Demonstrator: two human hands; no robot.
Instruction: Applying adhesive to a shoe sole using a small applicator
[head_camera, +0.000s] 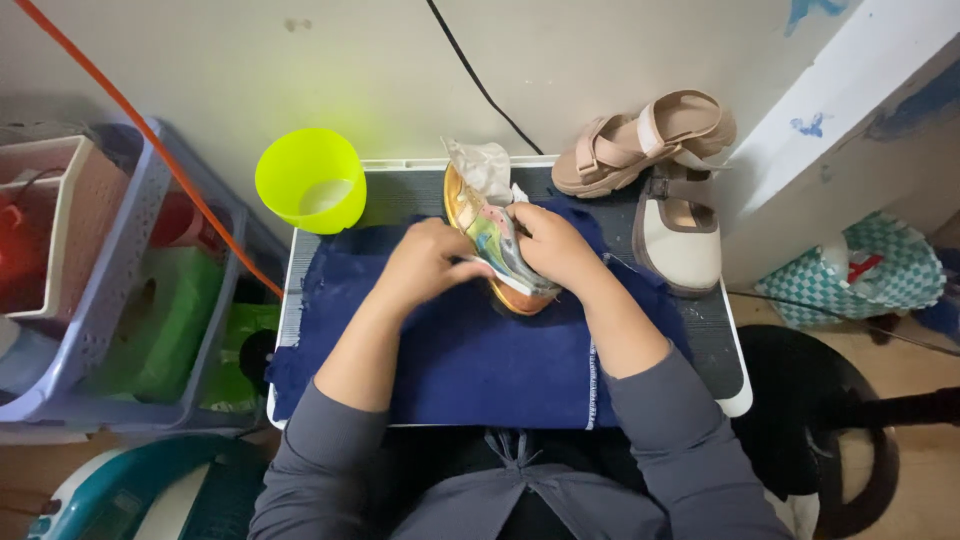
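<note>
Both hands are on the iridescent shoe (497, 247), tipped on its side on the blue cloth (470, 350); the left hand (425, 262) curls closed against its side, the right hand (553, 245) clamps its upper. The crumpled paper stuffing (482, 165) pokes out just above; a hard tug could flick it off the desk (722, 340), or jolt the green cup (310, 180) left of the shoe.

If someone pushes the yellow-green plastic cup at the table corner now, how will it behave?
The cup looks thin, so probably light and easy to slide. It stands upright at the edge of the table, so it may tip or fall off. A little liquid seems to be inside and might spill.
</note>
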